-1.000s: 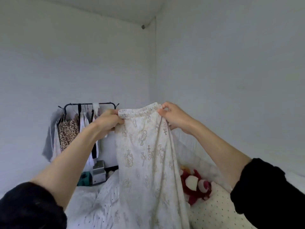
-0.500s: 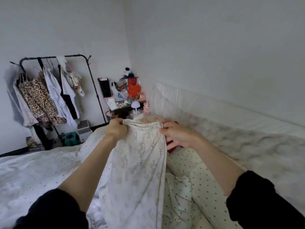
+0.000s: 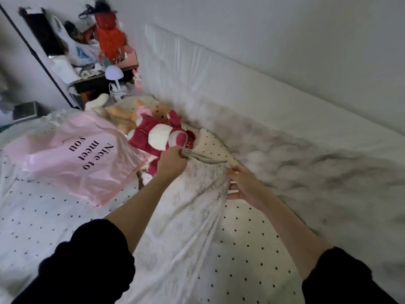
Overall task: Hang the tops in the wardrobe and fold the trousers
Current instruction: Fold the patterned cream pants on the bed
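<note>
Sleeves [image 3: 92, 262], black and pushed up to the elbows, frame the nearest part of the scene, with both bare forearms reaching out over the bed [image 3: 43, 216]. Between the arms the trousers [image 3: 192, 220], pale with a faint printed pattern, lie stretched lengthwise on the dotted bedding, legs running back toward the person and waistband at the far end. The left hand [image 3: 172, 162] has its grip closed on the left corner of the elastic waistband, fingers curled tight round the gathered cloth. The right hand [image 3: 242, 185] takes the opposite corner, thumb on top and fingers tucked under the fabric edge, pinching it. A cream pillow [image 3: 247, 238] with black dots sits under the trousers' right side. To the left, a pink plastic bag [image 3: 74, 159] printed "Nice to meet you" rests on the bed, well apart from the trousers. Just beyond the waistband a red and white plush toy [image 3: 160, 134] lies touching the pillow's far end, with a tan plush toy [image 3: 129, 115] behind it. A marbled grey blanket [image 3: 306, 167] runs along the white headboard [image 3: 241, 84] on the right. Farthest off, in the corner, a cluttered nightstand [image 3: 92, 82] carries a small white mushroom lamp [image 3: 114, 74], bags and a red item, too blurred to tell more.
</note>
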Demonstrator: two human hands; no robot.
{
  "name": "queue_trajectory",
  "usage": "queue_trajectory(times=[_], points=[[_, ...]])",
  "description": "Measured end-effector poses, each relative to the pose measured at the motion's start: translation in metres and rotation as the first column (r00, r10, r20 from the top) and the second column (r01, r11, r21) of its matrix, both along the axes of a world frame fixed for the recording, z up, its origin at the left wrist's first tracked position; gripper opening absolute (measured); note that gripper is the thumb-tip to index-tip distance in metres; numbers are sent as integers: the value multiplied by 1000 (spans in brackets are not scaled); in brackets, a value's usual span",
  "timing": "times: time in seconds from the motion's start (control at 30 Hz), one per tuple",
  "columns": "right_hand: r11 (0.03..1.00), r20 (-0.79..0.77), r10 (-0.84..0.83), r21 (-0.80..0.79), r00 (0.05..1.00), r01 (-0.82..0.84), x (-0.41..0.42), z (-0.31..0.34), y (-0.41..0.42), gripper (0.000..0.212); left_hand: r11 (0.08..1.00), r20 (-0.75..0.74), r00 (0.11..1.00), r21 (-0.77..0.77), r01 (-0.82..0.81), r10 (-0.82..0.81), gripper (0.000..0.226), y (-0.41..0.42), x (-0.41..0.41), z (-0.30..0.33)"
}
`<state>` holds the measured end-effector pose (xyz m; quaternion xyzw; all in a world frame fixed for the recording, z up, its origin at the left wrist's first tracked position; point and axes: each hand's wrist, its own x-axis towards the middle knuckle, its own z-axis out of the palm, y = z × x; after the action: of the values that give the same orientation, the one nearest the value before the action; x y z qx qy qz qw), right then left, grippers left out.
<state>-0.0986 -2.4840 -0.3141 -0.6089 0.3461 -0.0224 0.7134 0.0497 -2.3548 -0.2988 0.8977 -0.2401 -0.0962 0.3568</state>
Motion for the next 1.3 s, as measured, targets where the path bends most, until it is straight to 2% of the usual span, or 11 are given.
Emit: queue_trajectory(times=[0.27,0.47,0.5,0.53,0.57,0.63,0.67,0.77,0.9,1.1,1.3], points=[[964,-157,-265,-46,951,261,-2,-159,-119,14,991,-40,994,87,102,-99,31,-150,15,-168],[819,-181,-488,-432,854,377,-6,-213,-138,6,994,-55,993,31,102,-100,31,-189,5,-235],[763,-154,-502,-541,851,352,-9,-220,-136,8,995,-87,991,18,99,-97,31,-190,1,-244],[632,-107,-485,-729,868,263,-11,-220,-130,13,994,-86,991,-9,107,-107,33,-187,-2,-247],[428,-66,-420,-894,905,133,-12,-222,-123,17,991,-54,990,-31,131,-132,35,-182,-8,-252],[61,0,-164,-998,987,11,-12,-227,-104,22,975,101,977,-104,196,-186,38,-162,-19,-251],[-5,-11,-34,-1000,999,-11,-9,-228,-96,25,963,191,959,-131,235,-208,38,-150,-24,-250],[-15,-172,190,-985,967,-172,-10,-244,-79,37,960,339,903,-3,281,-263,40,-101,-49,-265],[-60,-450,211,-892,868,-448,-23,-269,-91,44,770,39,865,478,423,-500,51,-73,-73,-296],[-57,-550,118,-835,827,-548,-21,-269,-72,48,748,-41,872,496,441,-488,53,-43,-81,-305],[-67,-568,284,-816,773,-575,-46,-267,28,49,804,-40,908,450,389,-417,52,90,-167,-304]])
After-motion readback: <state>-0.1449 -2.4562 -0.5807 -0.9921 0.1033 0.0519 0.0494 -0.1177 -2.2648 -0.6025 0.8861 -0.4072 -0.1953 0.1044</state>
